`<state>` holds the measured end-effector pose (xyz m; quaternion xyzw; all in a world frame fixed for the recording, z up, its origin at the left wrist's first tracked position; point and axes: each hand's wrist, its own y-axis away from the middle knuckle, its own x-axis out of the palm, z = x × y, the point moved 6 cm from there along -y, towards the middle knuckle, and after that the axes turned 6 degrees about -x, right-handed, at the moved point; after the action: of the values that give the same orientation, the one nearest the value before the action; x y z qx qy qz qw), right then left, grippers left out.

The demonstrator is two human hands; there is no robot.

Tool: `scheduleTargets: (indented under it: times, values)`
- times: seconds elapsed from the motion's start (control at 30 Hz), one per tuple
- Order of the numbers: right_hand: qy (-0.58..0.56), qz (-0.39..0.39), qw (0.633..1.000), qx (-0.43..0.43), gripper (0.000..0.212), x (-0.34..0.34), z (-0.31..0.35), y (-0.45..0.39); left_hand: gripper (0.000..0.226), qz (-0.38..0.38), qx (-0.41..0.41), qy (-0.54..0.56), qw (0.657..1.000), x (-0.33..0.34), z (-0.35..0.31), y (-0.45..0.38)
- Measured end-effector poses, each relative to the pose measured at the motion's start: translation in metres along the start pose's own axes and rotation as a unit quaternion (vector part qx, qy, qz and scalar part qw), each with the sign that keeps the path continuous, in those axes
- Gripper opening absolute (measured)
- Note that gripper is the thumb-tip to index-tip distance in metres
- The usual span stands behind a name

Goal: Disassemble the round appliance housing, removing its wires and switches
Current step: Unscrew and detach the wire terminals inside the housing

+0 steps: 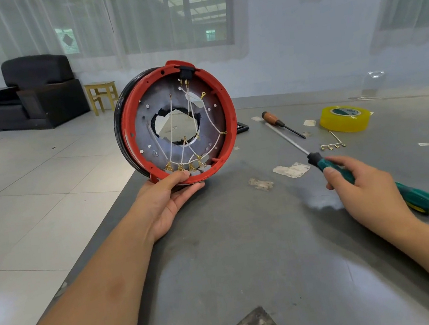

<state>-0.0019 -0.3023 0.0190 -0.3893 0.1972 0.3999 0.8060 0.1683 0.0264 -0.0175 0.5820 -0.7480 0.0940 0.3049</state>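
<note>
The round housing (131, 124), a red ring with a black outer rim and a grey metal plate with a ragged centre hole, stands on edge at the table's left side. My left hand (168, 196) grips its bottom edge from below, thumb on the red rim. White wires (172, 124) with brass terminals cross the plate to several grey switches (198, 169) along the bottom. A black switch block (185, 74) sits at the top. My right hand (360, 186) holds a green-handled screwdriver (417, 198), its shaft pointing up-left over the table.
On the grey table (246, 240) lie a brown-handled screwdriver (279, 123), a yellow tape roll (345, 117), a loose wire with brass terminals (333, 144), and a small black part (242, 126) behind the housing. The table's left edge drops to tiled floor.
</note>
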Motion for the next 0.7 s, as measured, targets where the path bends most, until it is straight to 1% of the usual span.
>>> scheduleTargets:
  times: [0.1,0.17,0.27,0.47,0.57,0.63,0.7]
  values:
    - [0.105,0.027,0.994,-0.010,0.036,0.001,-0.002,0.001,0.041,0.004,0.007,-0.017,1.000,0.002,0.000,-0.001]
    - [0.150,0.031,0.988,-0.028,0.034,0.002,-0.001,0.001,0.041,0.004,0.010,-0.032,0.999,0.003,0.001,-0.002]
    - [0.189,0.037,0.980,-0.047,0.031,0.005,-0.003,-0.001,0.030,0.018,0.016,-0.061,0.998,0.004,0.001,-0.004]
    - [0.264,0.031,0.961,-0.073,0.031,0.009,-0.003,0.001,0.037,0.038,0.014,-0.095,0.995,0.005,0.002,-0.006]
    - [0.278,0.040,0.958,-0.066,0.032,0.011,-0.006,0.002,0.037,0.039,0.019,-0.095,0.995,0.006,0.002,-0.005]
    - [0.294,0.042,0.953,-0.064,0.034,0.011,-0.006,0.001,0.036,0.045,0.020,-0.099,0.994,0.008,0.001,-0.004]
    - [0.336,0.022,0.937,-0.087,0.037,0.012,0.001,0.003,0.031,0.055,0.023,-0.108,0.992,0.010,0.001,-0.002]
